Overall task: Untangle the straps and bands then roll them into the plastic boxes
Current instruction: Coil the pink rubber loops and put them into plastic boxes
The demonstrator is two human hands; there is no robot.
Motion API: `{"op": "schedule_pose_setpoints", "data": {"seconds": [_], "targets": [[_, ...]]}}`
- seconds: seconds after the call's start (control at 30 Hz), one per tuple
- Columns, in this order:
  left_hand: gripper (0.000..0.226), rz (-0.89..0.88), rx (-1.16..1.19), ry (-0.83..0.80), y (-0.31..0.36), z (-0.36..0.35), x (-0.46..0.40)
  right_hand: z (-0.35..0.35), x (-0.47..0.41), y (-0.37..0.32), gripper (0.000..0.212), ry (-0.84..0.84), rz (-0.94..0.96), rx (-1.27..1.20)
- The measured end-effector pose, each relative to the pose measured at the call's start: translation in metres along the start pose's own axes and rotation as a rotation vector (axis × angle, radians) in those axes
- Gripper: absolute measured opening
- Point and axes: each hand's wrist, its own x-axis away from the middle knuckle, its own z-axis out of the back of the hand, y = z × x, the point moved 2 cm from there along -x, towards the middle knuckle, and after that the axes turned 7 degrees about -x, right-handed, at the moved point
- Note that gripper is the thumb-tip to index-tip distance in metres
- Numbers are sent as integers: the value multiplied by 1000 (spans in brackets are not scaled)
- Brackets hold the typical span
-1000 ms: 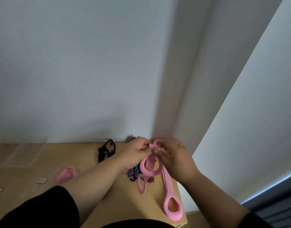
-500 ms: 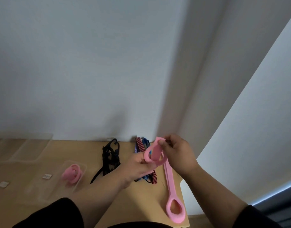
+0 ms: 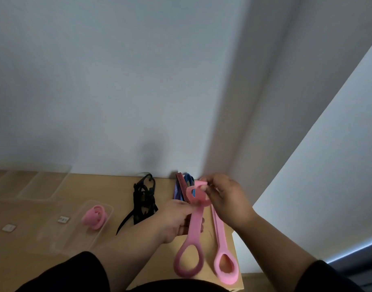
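We've got both hands up over the right end of the table, working on a pink band. It looks like soft matte rubber, a flat strip with an oval loop at each end. Its long axis runs pretty much straight toward and away from us: the far loop is up by the wall, the near loop hangs down past our wrists. Our right hand pinches the top of the far loop, fingers curled on it. Our left hand has its grip closed round the strip just below that loop. A second pink band of the same shape lies just to the right, pointing the same way, its near loop at the table edge. Behind the hands there's a bunch of striped woven straps, red and blue, and a tangle of black straps to the left of them. Further left sits a clear plastic box with a rolled pink band in it, and more clear boxes by the wall, kinda blurry.
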Motion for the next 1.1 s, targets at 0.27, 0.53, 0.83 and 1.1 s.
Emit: {"op": "schedule_pose_setpoints", "data": {"seconds": [0.27,0.53,0.83,1.1], "targets": [[25,17,134,-52,7,11,-7,-9,14,-3,22,-156,297,21],[33,-35,180,-171,7,22,-8,-25,26,14,23,-253,390,71],[38,-168,-49,-129,4,30,-7,-21,23,13,21,-205,272,-35],[38,-203,-233,-98,7,28,-1,-27,-7,16,13,-223,-223,16]]}}
